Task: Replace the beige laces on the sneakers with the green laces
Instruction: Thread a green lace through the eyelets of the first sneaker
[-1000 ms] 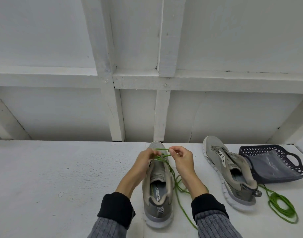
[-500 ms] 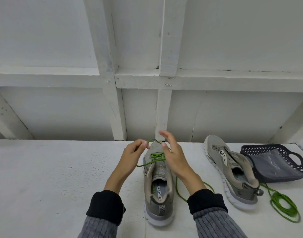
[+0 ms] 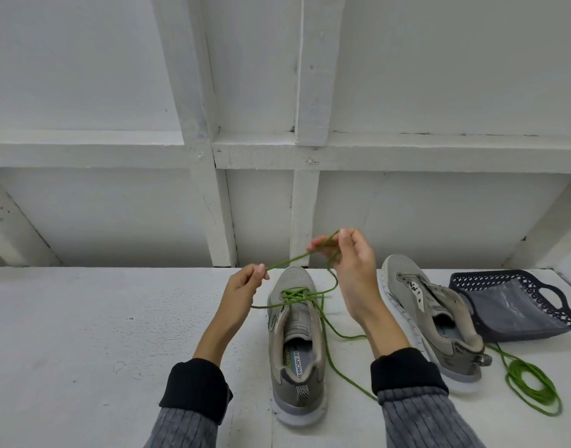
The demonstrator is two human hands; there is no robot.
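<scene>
Both hands pinch the green lace (image 3: 289, 260) above the sneaker (image 3: 296, 344): left hand (image 3: 243, 291) low, right hand (image 3: 350, 263) raised.

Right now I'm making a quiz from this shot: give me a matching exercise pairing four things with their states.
1. near sneaker
2. far sneaker
3. coiled green lace
4. basket

a. lies loose on the table
b. no lace through its eyelets
c. green lace crossed at its lower eyelets
d. dark, behind the far sneaker

Pairs: 1-c, 2-b, 3-a, 4-d
</scene>
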